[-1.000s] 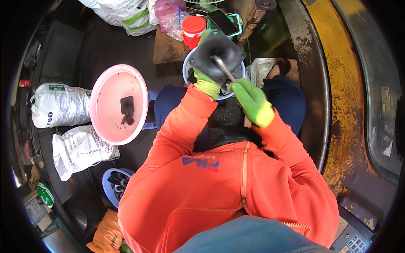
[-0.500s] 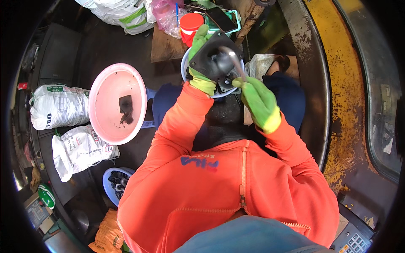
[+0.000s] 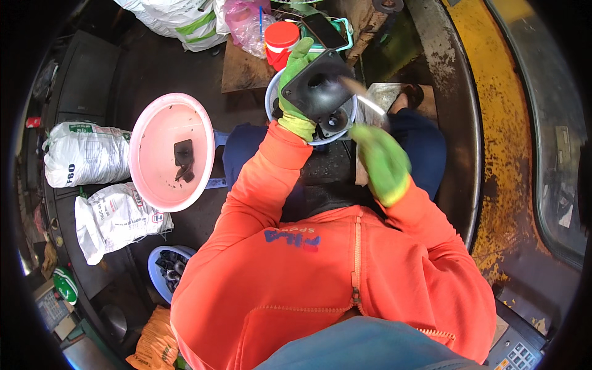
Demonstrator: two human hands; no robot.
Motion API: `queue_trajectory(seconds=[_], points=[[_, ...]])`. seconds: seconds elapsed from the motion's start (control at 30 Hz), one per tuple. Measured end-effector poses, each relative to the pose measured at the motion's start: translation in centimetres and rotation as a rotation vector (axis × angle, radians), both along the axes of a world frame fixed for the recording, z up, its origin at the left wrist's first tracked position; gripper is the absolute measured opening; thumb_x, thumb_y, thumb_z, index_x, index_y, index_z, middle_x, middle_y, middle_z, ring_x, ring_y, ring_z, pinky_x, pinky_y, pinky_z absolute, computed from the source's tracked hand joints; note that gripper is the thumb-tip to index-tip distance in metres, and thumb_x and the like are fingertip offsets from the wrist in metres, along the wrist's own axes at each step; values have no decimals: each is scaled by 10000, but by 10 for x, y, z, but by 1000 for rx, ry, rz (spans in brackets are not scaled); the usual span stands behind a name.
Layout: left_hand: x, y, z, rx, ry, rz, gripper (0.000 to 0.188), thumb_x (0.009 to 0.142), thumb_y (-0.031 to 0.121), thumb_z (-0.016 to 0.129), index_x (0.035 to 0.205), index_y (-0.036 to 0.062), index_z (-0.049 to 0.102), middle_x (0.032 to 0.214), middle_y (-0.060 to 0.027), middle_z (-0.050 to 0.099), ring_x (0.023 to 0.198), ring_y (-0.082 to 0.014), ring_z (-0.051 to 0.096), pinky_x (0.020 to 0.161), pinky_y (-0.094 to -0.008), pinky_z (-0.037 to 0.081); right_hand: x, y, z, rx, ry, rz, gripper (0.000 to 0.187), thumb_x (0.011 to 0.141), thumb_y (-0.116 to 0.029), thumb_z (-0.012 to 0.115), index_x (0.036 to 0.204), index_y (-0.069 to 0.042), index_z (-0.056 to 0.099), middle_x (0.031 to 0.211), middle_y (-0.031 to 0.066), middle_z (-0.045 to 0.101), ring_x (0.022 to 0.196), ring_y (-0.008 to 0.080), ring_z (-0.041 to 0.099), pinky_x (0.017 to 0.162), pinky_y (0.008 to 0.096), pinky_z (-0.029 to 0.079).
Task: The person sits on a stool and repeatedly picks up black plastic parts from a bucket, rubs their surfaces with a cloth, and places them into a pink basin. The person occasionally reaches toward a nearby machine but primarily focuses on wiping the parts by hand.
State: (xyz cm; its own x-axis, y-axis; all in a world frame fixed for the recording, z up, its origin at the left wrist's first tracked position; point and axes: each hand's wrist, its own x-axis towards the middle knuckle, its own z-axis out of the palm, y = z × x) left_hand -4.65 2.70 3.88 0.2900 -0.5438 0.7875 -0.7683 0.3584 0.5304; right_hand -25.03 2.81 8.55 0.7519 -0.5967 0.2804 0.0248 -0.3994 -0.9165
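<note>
A black square-flanged moulded piece point(image 3: 317, 92) with a funnel-shaped hollow is held tilted in my gloved left hand point(image 3: 292, 110), fingers wrapped round its left edge. It hangs over a pale blue basin point(image 3: 270, 102) between my knees, where another black piece point(image 3: 335, 121) with a round hole lies. My gloved right hand point(image 3: 383, 159), smeared by motion, is closed on a thin blade-like tool point(image 3: 371, 103). The tool is blurred too; its shiny length points up past the piece's right side, and I cannot tell whether it touches.
A pink basin point(image 3: 148, 185) at left holds a black square piece point(image 3: 183, 151) and scraps. Below it, a blue basin point(image 3: 153, 271) contains dark pieces. White sacks point(image 3: 86, 154) stand further left. A red-lidded tub point(image 3: 282, 36) and a phone point(image 3: 324, 31) are ahead; a rusty yellow machine frame point(image 3: 493, 123) rises right.
The blade-like tool has swung to the right, off the piece's hollow. The piece is turned slightly, showing its hollow more plainly. My left hand stays nearly in place.
</note>
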Motion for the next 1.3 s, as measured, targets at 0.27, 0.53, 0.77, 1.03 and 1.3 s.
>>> queue_trajectory(seconds=[0.27,0.53,0.77,1.03,1.3], points=[[3,-5,-2,-136,-9,85,66,815,110,672,857,60,670,783,-64,664,763,-218,651,922,-327,479,1,-7,-8,196,85,-16,267,1017,-137,470,1185,5,621,784,32,558,655,86,472,615,241,423],[16,-3,-7,-13,573,-186,127,878,111,626,958,17,658,883,-71,677,814,-152,636,799,-299,528,10,-40,-38,642,-1,-61,331,1028,-270,451,1116,-6,630,660,-34,484,564,43,372,537,195,297],[55,-3,-24,84,387,250,298,722,182,802,963,68,670,869,-74,692,780,-209,676,723,-344,542,70,-160,-57,618,-277,-442,209,988,-287,505,1016,-103,599,561,-38,413,424,65,321,383,236,230],[43,-13,-42,118,770,60,325,807,200,695,1097,74,620,1043,-91,657,919,-255,645,716,-384,543,105,-249,-137,561,-240,-386,187,953,-274,586,1068,-127,596,691,-33,506,524,68,425,465,222,342],[48,-7,-42,-387,1864,-842,290,912,151,494,1176,77,587,1156,-119,624,1021,-291,606,747,-380,536,108,-297,-167,14,-267,-865,564,815,-193,705,1309,-26,488,1052,116,601,959,234,603,890,342,476]])
